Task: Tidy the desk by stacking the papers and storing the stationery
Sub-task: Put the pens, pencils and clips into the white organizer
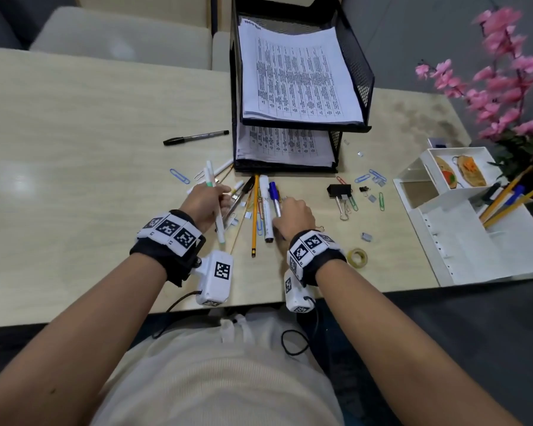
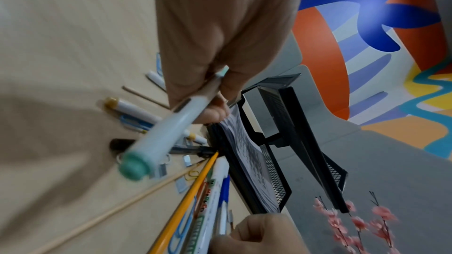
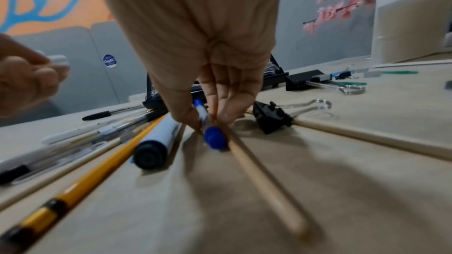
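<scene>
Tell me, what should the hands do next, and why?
Probably lift the blue pen off the desk: the right hand already pinches it among the loose pens, the left hand holds a white marker, and the white organizer waits at right.

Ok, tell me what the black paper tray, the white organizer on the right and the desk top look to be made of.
Paper tray: probably metal mesh, matte black; fine perforated walls on a solid frame.
White organizer: likely plastic or painted board, smooth matte white; flat thin walls, so the look leaves it open.
Desk top: pale wood-grain laminate by the look, slightly glossy; it shows soft light reflections.
</scene>
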### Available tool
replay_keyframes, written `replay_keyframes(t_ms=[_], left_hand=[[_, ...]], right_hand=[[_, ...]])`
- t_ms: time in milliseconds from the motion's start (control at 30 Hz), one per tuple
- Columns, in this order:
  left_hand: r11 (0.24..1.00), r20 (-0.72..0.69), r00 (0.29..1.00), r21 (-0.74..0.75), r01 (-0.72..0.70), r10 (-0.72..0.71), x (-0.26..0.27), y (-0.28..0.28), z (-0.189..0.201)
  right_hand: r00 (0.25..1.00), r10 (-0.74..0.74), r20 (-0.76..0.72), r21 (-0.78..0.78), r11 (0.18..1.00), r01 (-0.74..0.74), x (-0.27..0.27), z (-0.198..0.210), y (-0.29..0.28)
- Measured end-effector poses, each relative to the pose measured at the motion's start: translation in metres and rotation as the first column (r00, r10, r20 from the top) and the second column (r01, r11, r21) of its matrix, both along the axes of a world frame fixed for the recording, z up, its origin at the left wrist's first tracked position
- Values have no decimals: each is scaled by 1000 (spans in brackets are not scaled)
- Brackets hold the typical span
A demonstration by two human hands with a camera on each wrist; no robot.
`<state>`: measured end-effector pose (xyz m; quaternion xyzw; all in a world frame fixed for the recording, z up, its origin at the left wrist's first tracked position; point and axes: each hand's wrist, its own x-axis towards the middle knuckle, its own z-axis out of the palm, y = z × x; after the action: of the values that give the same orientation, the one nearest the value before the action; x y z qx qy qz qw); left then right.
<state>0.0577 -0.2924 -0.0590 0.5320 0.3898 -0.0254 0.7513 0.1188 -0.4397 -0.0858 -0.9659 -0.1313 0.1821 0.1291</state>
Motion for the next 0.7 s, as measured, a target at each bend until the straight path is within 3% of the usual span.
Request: replay_keyframes(t_ms=[100, 233, 367, 467, 567, 633, 700], left_hand=[[999, -13, 1000, -41, -3, 3, -4, 1, -2], [990, 6, 998, -128, 64, -64, 1, -6, 0], [969, 92, 991, -216, 120, -102, 12, -16, 2], [962, 146, 989, -264, 66, -28, 15, -20, 1], [976, 168, 985, -217, -3, 40, 16, -16, 2], [989, 127, 990, -142, -40, 58, 15, -12, 1], [997, 92, 994, -59, -50, 55, 14, -9, -1]], right_hand=[[1000, -22, 8, 3, 1000, 22, 1, 4, -6], [978, -135, -157, 343, 922, 182, -2, 14, -11], [955, 105, -278, 509, 859, 53, -19, 29, 0], [933, 180, -311, 536, 844, 16, -20, 34, 6], [965, 34, -258, 518, 848, 109, -8, 25, 9], [983, -68, -171, 401, 907, 132, -1, 15, 13], [983, -66, -169, 262, 959, 109, 1, 8, 16]])
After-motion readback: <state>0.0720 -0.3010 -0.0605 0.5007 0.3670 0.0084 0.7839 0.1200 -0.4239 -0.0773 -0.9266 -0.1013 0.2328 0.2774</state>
